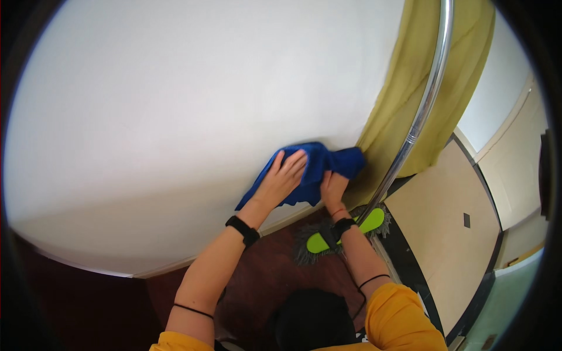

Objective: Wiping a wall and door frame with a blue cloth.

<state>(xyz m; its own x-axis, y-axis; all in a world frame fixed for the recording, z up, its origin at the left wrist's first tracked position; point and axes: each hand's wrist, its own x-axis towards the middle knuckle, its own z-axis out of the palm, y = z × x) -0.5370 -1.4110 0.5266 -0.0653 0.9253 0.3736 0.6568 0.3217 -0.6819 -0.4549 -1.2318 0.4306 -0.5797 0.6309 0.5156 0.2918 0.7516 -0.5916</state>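
A blue cloth (314, 175) lies bunched against the white wall (175, 109), near the edge of a yellow-green curtain. My left hand (283, 177) presses on the cloth's left part, fingers spread over it and partly tucked at a fold. My right hand (334, 186) grips the cloth's right part, its fingers largely hidden under the fabric. Below my right hand is a mop head (371, 220) with a bright green plate and grey fringe, resting on the dark red floor.
A shiny metal pole (421, 114) runs up at the right, in front of the curtain (408, 87). Beyond it are a beige tiled floor (439, 219) with a dark border and a small drain-like square. A thin black cord runs along the red floor (259, 267).
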